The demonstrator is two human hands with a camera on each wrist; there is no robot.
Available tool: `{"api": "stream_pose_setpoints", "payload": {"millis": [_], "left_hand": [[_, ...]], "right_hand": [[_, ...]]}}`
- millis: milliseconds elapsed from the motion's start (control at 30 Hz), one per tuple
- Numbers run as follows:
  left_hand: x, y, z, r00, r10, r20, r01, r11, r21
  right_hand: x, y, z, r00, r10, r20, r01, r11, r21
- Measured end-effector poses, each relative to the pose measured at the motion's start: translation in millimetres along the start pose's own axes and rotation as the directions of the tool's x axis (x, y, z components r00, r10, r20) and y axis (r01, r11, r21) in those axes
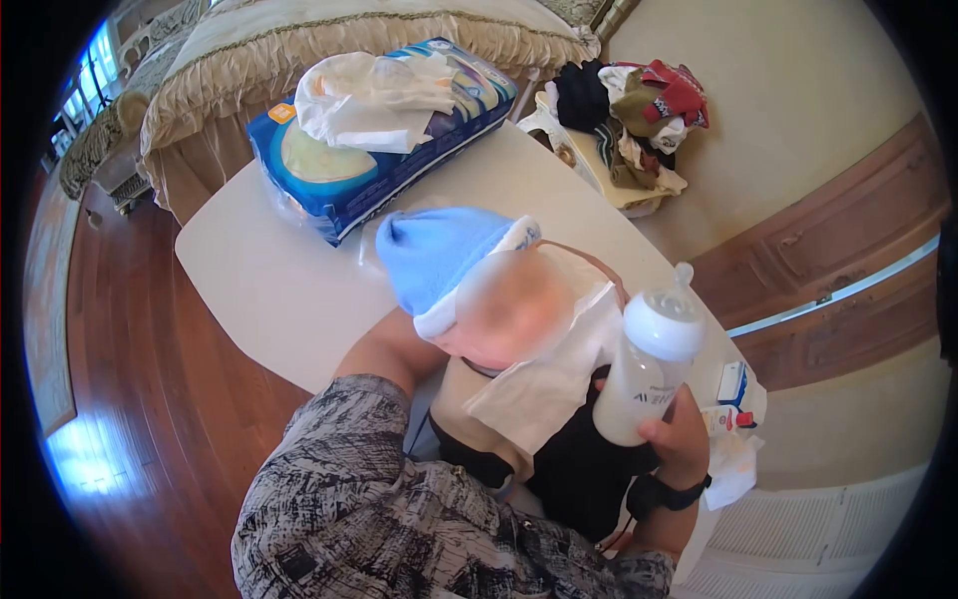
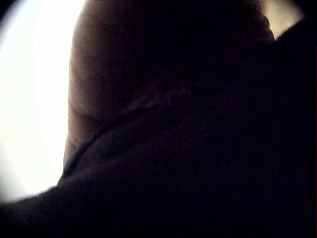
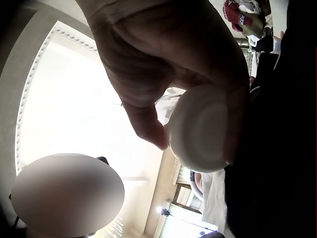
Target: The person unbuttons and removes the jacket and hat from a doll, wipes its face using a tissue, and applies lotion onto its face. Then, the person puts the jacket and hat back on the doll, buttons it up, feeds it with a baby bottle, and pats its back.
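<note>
A small person in a light blue cap [image 1: 439,255] with a white brim lies across the lap. A white cloth [image 1: 539,404] is spread over their chest. My right hand [image 1: 684,429] grips a clear baby bottle [image 1: 639,384] with milky liquid low down, its white top and teat pointing up. From below, the right wrist view has the bottle's round base [image 3: 200,129] between thumb and fingers of the hand [image 3: 158,59]. The left forearm [image 1: 384,344] passes behind the capped head, which hides that hand. Only the dark heel of my left hand [image 2: 119,74] shows against dark fabric [image 2: 198,173]; its fingers are hidden.
On the white table [image 1: 249,290] lies a blue diaper pack [image 1: 349,185] topped by a crumpled white cloth [image 1: 364,100]. Beyond it are a pile of clothes [image 1: 649,110] and a bed [image 1: 349,35]. A small blue-and-white box [image 1: 731,382] stands at the right table edge.
</note>
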State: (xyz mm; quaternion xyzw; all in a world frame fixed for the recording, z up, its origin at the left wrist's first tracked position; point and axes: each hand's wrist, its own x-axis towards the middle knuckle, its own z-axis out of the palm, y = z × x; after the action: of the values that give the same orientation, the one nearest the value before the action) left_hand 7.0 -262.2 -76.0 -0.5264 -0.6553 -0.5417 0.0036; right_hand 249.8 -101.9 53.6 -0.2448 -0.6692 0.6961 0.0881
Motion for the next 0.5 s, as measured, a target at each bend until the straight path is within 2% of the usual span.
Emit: {"api": "stream_pose_setpoints", "payload": {"millis": [100,300,400,500], "left_hand": [[5,1,0,1.0,0.021,0.015,-0.021,1.0,-0.002],[19,6,1,0.994,0.094,0.061,-0.093,0.996,-0.015],[27,7,-1,0.99,0.124,0.065,-0.123,0.992,-0.011],[34,9,-1,0.987,0.147,0.07,-0.147,0.989,-0.012]], "right_hand": [[-18,1,-5,0.998,0.058,-0.025,-0.058,0.998,0.02],[-29,-2,-15,0.993,0.042,-0.111,-0.041,0.999,0.019],[-32,-13,-8,0.985,-0.073,-0.156,0.075,0.997,0.011],[-23,-26,17,0.975,-0.177,-0.133,0.197,0.967,0.159]]}}
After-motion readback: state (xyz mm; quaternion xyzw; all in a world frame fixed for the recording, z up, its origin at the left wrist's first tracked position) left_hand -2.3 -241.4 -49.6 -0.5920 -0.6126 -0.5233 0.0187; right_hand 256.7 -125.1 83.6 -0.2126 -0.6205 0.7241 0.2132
